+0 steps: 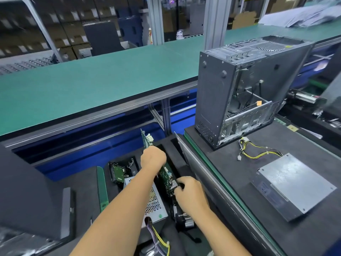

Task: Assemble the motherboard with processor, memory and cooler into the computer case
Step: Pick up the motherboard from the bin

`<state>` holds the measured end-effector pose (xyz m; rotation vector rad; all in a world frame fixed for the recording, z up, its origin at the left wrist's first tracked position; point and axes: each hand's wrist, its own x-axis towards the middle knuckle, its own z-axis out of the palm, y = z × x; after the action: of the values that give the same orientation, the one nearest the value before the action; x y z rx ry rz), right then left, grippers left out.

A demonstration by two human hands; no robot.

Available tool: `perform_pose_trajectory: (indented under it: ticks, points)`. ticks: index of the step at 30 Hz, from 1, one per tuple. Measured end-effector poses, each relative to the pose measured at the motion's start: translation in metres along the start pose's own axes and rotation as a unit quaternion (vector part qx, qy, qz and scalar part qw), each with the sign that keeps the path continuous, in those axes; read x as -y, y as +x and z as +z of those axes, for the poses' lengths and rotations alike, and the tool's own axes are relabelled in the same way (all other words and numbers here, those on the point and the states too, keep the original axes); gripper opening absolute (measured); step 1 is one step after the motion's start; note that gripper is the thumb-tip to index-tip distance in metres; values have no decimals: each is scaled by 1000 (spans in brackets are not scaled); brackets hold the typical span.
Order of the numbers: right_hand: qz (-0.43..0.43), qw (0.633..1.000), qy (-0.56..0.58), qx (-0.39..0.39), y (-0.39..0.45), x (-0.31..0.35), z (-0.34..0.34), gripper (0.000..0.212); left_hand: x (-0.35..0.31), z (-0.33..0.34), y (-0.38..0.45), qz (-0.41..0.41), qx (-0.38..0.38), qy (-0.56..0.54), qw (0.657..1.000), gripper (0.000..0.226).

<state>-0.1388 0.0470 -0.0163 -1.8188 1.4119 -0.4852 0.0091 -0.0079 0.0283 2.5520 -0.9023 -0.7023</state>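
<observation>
Item: motherboard [164, 174], green, standing on edge in a slot of the dark foam tray [86, 183] low in front of us, its far corner rising clear above the tray. We hold it with both hands: our left hand [153, 157] is clenched over the upper edge, and the fingers of our right hand [190, 193] grip the near end by the metal connector block. Board print too small to read. Same tray: a perforated metal power supply [154, 204] with a green sticker, illegible, yellow and purple leads trailing off the bottom edge; a small green-boarded drive [118, 173]; a cooler [182, 218] partly hidden under our right wrist. To the right, on a raised black bench [230, 182] with a green edge strip: the computer case [243, 93], upright, its side open; a loose yellow-black cable [258, 151]; a flat grey metal unit [295, 183], its side label blurred. Behind, a green conveyor surface [92, 78], bare and wide. Stacked boxes beyond are blurred.
</observation>
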Motion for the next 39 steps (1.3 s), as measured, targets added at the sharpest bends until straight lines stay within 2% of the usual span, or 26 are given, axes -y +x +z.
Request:
perform_pose_trajectory:
  ticks: [4,9,13,16,19,23,28,30,33,35,37,39]
  points:
    - [12,1000,12,6,6,0,-4,41,7,-19,4,7,-12,-30,999,27]
    - [-8,999,32,21,8,18,-9,30,10,-54,-4,40,-65,-101,992,30]
    - [-6,984,174,25,8,38,-15,21,21,-87,-14,52,-70,-145,986,25]
    - [5,963,267,27,10,50,-20,29,38,-112,-27,33,-81,-257,963,11]
    - [21,969,239,51,11,56,-21,36,60,-136,-51,21,-79,-364,928,12]
    - [32,973,214,76,5,60,-22,48,95,-158,-91,20,-70,-440,895,20]
    - [68,962,251,80,-16,71,-26,40,139,-172,-133,35,-38,-514,856,25]
    - [102,941,311,87,-32,74,-28,39,155,-174,-146,39,-31,-524,850,30]
    - [115,917,364,112,-61,75,-34,32,177,-173,-165,55,-20,-536,842,16]
    - [105,917,363,131,-81,74,-37,29,190,-171,-179,69,-10,-537,841,17]
    - [88,918,361,135,-99,74,-39,33,203,-168,-192,86,14,-543,835,29]
    - [73,929,342,118,-119,74,-40,36,216,-164,-202,96,42,-554,826,25]
